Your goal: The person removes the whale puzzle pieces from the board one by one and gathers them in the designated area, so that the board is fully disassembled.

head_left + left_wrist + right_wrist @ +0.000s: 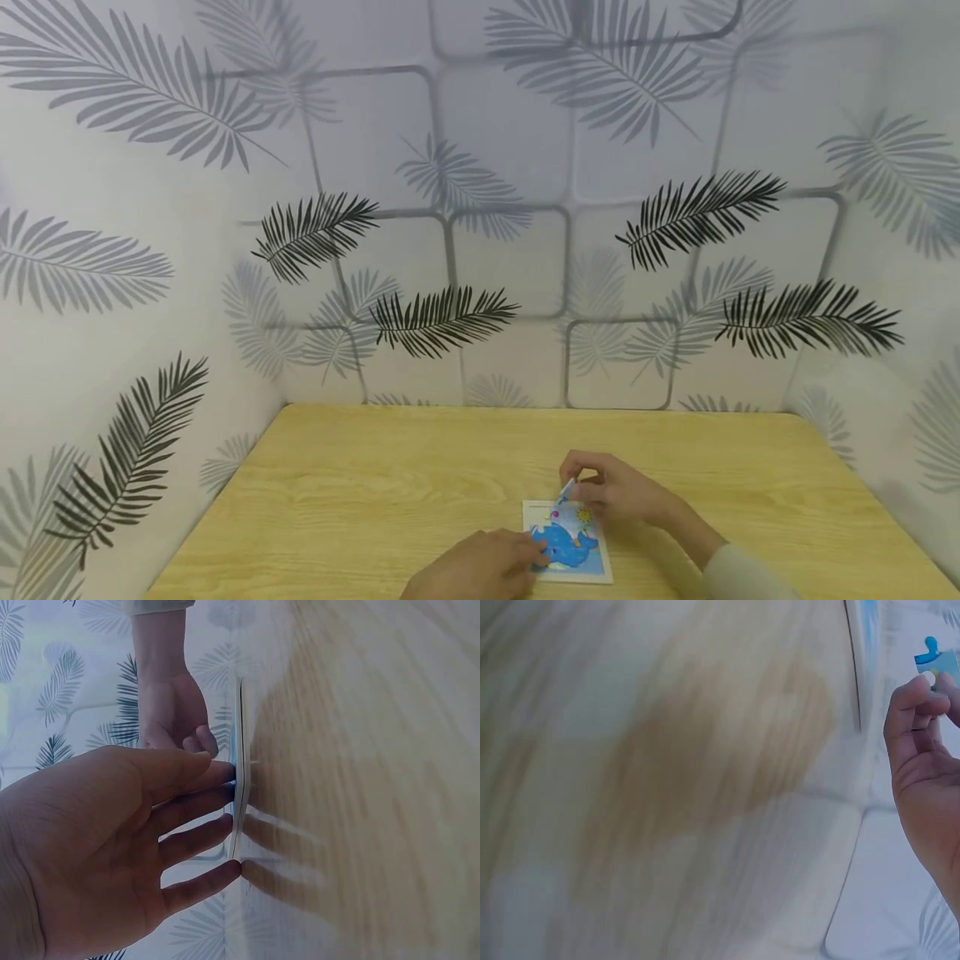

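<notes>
Right grip (618, 492) is pinching with its fingertips near the far edge of the puzzle board (573, 578); left grip (476, 567) is resting extended fingers on the board's left side, clasping nothing. Under the board, the pale wooden surface (360, 492) is spreading wide. And now the knobbed blue jigsaw piece (937, 663), being held above that far edge: it's looking light, stiff, perhaps slick, its knob probably bendable, so the side edges are offering the safest hold.

Cannot fully see the puzzle board (577, 575) under the left hand (480, 567), or the puzzle piece (930, 660) behind the right hand (928, 769), cropped in right-wrist view.
</notes>
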The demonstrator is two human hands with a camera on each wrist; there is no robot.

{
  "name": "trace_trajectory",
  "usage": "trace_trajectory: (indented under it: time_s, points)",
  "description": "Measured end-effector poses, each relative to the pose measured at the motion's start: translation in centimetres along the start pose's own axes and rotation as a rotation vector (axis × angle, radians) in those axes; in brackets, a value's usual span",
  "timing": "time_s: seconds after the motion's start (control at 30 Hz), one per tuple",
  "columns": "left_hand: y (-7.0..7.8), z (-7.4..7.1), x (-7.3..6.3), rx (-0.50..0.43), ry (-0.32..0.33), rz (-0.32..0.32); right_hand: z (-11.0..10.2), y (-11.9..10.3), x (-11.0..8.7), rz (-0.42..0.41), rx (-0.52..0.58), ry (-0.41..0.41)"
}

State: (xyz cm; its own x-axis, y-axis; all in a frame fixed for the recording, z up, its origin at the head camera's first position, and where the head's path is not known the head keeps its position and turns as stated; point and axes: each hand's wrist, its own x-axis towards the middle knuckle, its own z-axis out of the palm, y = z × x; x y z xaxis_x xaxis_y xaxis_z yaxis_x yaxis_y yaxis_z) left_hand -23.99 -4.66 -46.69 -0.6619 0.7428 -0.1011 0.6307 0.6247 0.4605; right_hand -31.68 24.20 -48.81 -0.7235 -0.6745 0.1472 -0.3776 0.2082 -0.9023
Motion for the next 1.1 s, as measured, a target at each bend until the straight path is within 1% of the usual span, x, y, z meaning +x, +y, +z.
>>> trace_trajectory:
  time_s: [0.1,0.2,0.27,0.4,0.53,0.57,0.63,0.77,0.83,0.93,1.03,1.1]
  points:
    - [0.1,0.1,0.1,-0.015,-0.006,-0.032,-1.4,-0.2,-1.4,0.009,0.029,0.033]
    - [0.2,0.2,0.1,-0.003,-0.011,-0.055,-2.9,-0.3,-3.0,0.054,0.020,0.051]
    - [0.2,0.2,0.0,0.011,-0.008,-0.059,-3.9,-0.2,-4.0,0.084,-0.012,0.053]
    - [0.3,0.1,-0.1,0.028,-0.006,-0.060,-5.4,0.2,-5.8,0.120,-0.028,0.002]
    - [0.3,0.1,-0.3,0.022,-0.001,-0.039,-6.1,0.8,-6.9,0.138,-0.058,-0.034]
    - [0.3,0.1,-0.3,0.023,0.002,-0.031,-6.1,1.0,-7.1,0.139,-0.076,-0.031]
    - [0.2,0.2,-0.3,0.015,0.002,-0.029,-6.1,1.3,-7.2,0.115,-0.141,-0.011]
    - [0.2,0.3,-0.2,0.006,-0.003,-0.016,-5.7,1.6,-7.2,0.093,-0.282,0.052]
    - [0.1,0.4,-0.3,0.011,-0.002,0.002,-5.4,1.7,-7.3,0.094,-0.320,0.077]
    - [0.0,0.5,-0.2,0.024,0.001,0.025,-5.1,1.8,-7.4,0.114,-0.336,0.102]
    - [-0.1,0.3,-0.2,0.029,-0.001,0.016,-5.1,1.7,-7.2,0.118,-0.338,0.118]
    - [-0.1,0.1,-0.2,0.035,-0.006,0.009,-5.1,1.4,-7.1,0.120,-0.310,0.121]
